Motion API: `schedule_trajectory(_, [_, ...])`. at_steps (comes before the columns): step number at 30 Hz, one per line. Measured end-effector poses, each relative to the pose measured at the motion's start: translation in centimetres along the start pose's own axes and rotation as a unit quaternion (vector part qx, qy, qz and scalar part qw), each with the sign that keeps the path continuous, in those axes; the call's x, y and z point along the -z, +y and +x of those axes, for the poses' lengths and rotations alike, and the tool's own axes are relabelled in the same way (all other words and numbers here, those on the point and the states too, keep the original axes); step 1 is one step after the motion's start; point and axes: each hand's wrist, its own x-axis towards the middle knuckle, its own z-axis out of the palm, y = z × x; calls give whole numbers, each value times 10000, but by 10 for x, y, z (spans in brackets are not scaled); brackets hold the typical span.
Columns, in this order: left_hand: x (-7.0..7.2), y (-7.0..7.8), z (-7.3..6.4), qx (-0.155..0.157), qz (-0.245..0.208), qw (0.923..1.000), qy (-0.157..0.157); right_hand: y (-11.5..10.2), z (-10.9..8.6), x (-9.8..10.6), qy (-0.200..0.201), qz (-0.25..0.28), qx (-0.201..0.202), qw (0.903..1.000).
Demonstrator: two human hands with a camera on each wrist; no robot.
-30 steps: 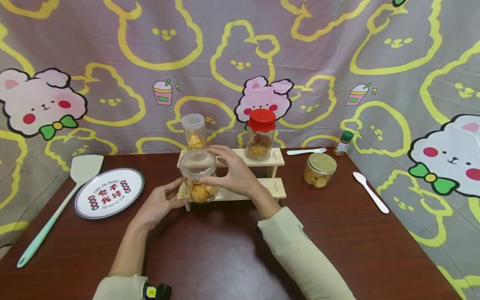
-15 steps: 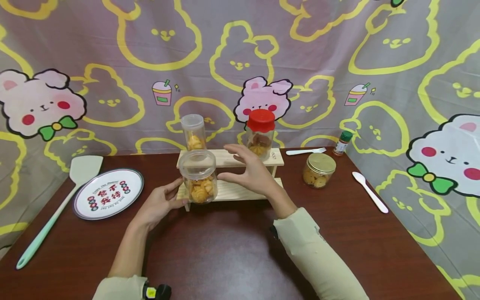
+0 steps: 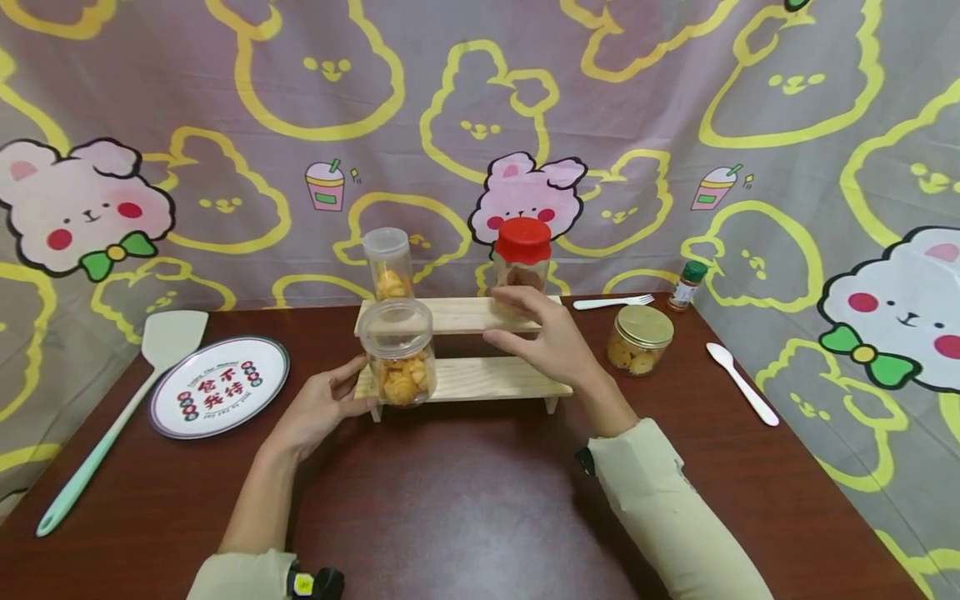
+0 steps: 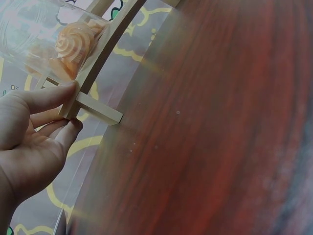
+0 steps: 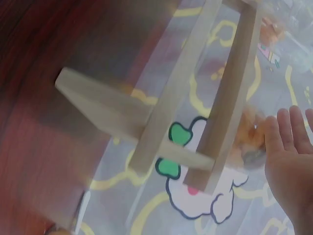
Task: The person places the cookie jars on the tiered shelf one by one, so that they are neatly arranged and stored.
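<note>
A two-tier wooden shelf [image 3: 487, 379] stands on the table. My left hand [image 3: 318, 408] pinches the left end of its lower board [image 4: 105, 51], thumb above and fingertips below. Right beside that thumb, a wide clear-lidded jar of cookies [image 3: 405, 371] sits on the lower tier. A slim clear jar [image 3: 388, 262] is on the upper tier's left, and a jar with a red lid [image 3: 522, 242] on its right. My right hand [image 3: 555, 337] is open in front of the red-lidded jar, overlapping its lower part; nothing is in its grasp.
A gold-lidded cookie jar [image 3: 640, 340], a white fork [image 3: 611, 303], a green-capped bottle [image 3: 686, 287] and a white spoon [image 3: 741, 383] lie or stand to the right. On the left are a printed plate [image 3: 219, 387] and a spatula [image 3: 105, 433]. A patterned curtain [image 3: 450, 108] backs the table.
My right hand has left the clear-lidded jar on the lower tier and moved right to the front of the red-lidded jar. The left hand stays on the shelf end.
</note>
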Motion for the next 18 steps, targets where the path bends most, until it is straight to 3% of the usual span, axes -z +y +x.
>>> schedule_trajectory(13, [0, 0, -1, 1, 3, 10000, 14, 14, -11, 34, 533, 438, 123, 9975])
schedule_trajectory(18, [-1, 0, 0, -3, 5, 10000, 16, 28, -18, 48, 887, 330, -82, 9955])
